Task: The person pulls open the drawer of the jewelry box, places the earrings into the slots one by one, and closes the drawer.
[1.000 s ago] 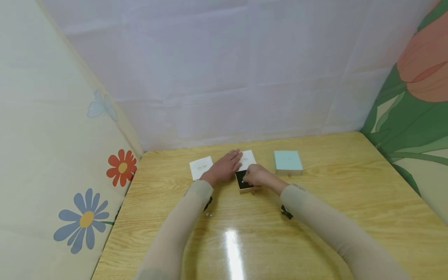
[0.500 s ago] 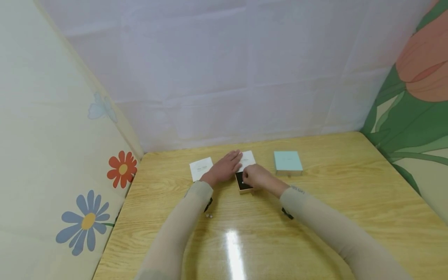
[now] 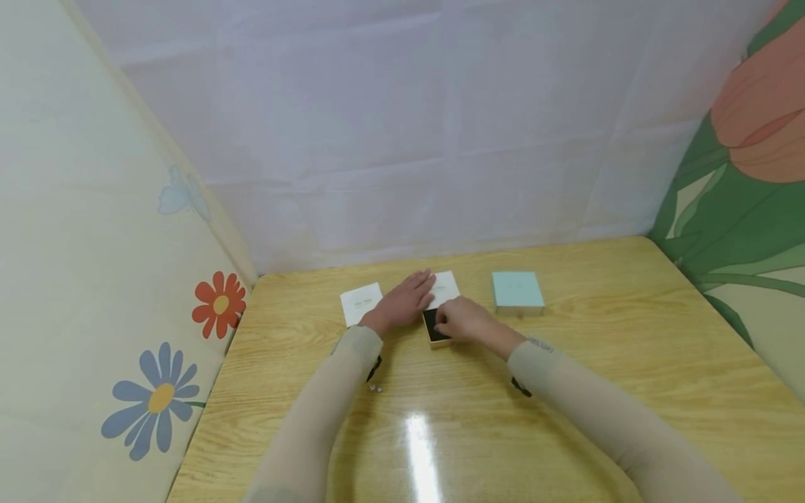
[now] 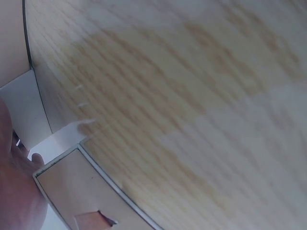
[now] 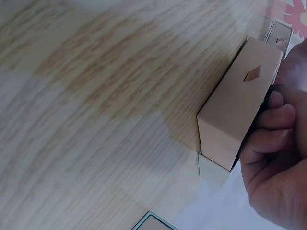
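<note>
My left hand point(image 3: 404, 300) lies with straight fingers on the white sleeve point(image 3: 447, 285) of a small slide-out jewellery box. Toward me from that sleeve sticks its tan drawer point(image 5: 240, 96), lined with a black pad point(image 3: 430, 324). Over the drawer's right side is my right hand point(image 3: 467, 320), fingers curled and tips down at the pad. A small shiny stud showed at those fingertips moments ago; the hand now hides it. In the right wrist view, the curled fingers point(image 5: 271, 129) sit right at the drawer's edge.
Left of my left hand lies another white box point(image 3: 360, 302). A mint-green box point(image 3: 518, 290) stands to the right. Tiny shiny pieces point(image 3: 375, 388) lie on the wooden table point(image 3: 302, 391) near my left sleeve. A white cloth point(image 3: 377, 140) hangs behind.
The right hand has shifted slightly over the black pad, and the glint at its fingertips is now hidden. The left hand stays in place on the sleeve.
</note>
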`<state>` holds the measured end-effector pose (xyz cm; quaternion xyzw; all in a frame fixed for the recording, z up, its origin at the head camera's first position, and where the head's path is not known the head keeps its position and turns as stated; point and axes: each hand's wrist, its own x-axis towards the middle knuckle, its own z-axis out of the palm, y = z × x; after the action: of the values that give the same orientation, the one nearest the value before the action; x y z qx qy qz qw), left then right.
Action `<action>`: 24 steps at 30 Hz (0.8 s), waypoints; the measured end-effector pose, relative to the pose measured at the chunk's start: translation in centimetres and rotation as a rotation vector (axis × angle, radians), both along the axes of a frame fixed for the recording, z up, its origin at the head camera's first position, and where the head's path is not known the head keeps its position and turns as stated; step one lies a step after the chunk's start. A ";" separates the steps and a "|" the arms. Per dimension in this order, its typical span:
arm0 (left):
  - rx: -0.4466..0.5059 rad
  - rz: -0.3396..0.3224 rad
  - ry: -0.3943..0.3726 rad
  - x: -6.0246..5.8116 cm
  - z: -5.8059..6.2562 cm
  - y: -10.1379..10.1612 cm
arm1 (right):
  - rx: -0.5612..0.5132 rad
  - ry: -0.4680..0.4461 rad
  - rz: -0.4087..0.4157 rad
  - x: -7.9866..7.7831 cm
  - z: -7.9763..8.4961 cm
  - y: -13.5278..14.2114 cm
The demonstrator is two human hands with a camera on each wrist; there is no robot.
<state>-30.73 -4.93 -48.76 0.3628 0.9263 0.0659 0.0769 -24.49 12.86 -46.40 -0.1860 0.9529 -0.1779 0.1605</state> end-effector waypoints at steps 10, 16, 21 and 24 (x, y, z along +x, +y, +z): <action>-0.001 0.005 0.008 0.0 -0.5 0.0 | 0.027 0.073 -0.077 0.8 0.2 -0.4; 0.006 0.009 0.009 0.0 -0.4 0.0 | 0.068 0.086 -0.093 0.9 0.3 -0.8; 0.015 0.009 0.002 0.0 -0.3 0.1 | 0.075 0.074 -0.102 0.9 0.3 -1.0; 0.010 0.010 0.003 0.0 -0.2 0.1 | 0.068 0.077 -0.106 0.9 0.3 -1.0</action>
<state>-30.72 -4.81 -48.97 0.3586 0.9280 0.0701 0.0733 -23.55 11.87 -46.07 -0.1365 0.9724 -0.1464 0.1201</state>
